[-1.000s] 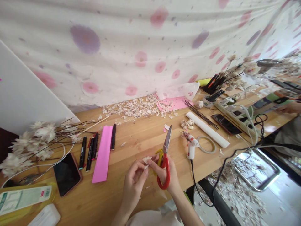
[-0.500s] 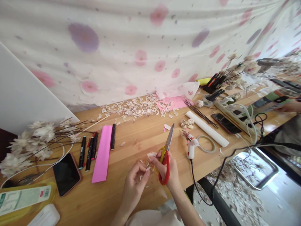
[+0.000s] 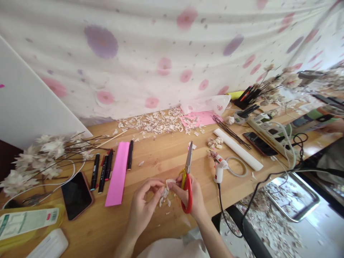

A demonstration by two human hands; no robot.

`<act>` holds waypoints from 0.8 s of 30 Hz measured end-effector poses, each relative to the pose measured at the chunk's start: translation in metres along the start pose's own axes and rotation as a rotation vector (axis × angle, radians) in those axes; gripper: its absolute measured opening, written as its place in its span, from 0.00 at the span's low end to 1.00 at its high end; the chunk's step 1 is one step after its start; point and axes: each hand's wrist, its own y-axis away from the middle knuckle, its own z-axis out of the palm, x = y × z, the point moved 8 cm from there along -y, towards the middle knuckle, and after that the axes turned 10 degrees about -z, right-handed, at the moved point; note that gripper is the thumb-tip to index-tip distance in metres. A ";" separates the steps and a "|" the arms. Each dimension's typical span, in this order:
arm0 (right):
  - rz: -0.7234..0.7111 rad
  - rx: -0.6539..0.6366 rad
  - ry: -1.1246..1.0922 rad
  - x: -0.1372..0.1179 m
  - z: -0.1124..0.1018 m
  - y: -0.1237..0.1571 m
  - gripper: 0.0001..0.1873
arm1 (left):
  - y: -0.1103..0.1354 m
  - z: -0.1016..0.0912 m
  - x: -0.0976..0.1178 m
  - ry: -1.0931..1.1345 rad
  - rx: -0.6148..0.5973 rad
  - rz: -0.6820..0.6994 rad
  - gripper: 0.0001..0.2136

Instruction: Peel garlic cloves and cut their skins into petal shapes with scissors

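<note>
Red-and-yellow-handled scissors (image 3: 187,195) hang on my right hand (image 3: 195,197), blades up and away from me. The thumb and forefinger of that same hand also pinch a small whitish petal (image 3: 170,182). Close by on the left, my left hand (image 3: 143,202) has its thumb and forefinger pressed together beside the petal; whatever lies between those tips is too small to make out. Whitish scraps (image 3: 165,199) show just below the fingertips, over the wooden table (image 3: 153,157).
A pile of dry flakes (image 3: 158,122) lies by the curtain. To the right are a hot glue gun (image 3: 219,168), a white roll (image 3: 239,148) and a power strip (image 3: 271,132). Leftward are a pink strip (image 3: 118,173), markers (image 3: 102,172), a phone (image 3: 76,195) and pale flowers (image 3: 45,154).
My left hand has drawn left, a little away from the right. The scissors' tip has swung left, and more whitish scraps show under my fingers. The view has shifted slightly.
</note>
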 end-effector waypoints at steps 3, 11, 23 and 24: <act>-0.022 -0.042 0.018 -0.005 0.001 0.002 0.19 | -0.001 0.005 0.015 -0.014 -0.075 0.062 0.06; -0.042 -0.107 0.074 -0.010 0.004 0.014 0.18 | 0.005 0.006 0.004 0.046 0.034 -0.093 0.04; -0.158 -0.046 0.088 -0.010 -0.002 0.035 0.19 | 0.025 0.007 -0.015 0.302 0.006 -0.205 0.13; -0.165 -0.044 0.089 -0.010 -0.003 0.037 0.18 | 0.027 0.007 -0.017 0.312 0.009 -0.210 0.13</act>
